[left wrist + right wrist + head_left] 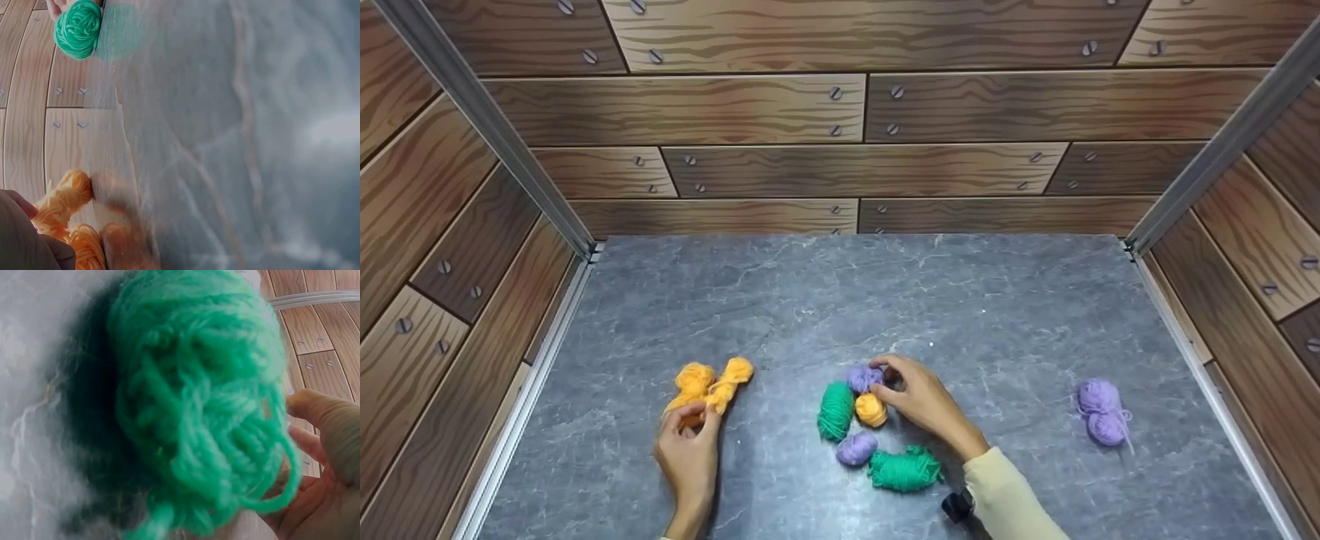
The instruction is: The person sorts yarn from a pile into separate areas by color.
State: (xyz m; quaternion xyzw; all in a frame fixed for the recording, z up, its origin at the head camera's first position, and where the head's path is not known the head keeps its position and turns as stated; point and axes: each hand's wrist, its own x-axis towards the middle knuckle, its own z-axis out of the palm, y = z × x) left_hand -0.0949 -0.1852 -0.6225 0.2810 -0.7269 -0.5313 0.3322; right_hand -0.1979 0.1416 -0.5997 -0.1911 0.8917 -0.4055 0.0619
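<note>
Fingers: pinching orange yarn skeins [727, 388] with left hand [688, 450], purple yarn bundle [861, 377] with right hand [921, 397], just beyond orange ball [871, 410] | Step: apparently colour-sorting | Next: probably calls for lifting purple clear

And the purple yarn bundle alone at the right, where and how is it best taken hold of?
I would pinch the purple yarn bundle at its narrow waist, from above, closing on its left and right: one rounded lobe lies farther, one nearer, so the waist should keep the pinch from slipping.
</note>
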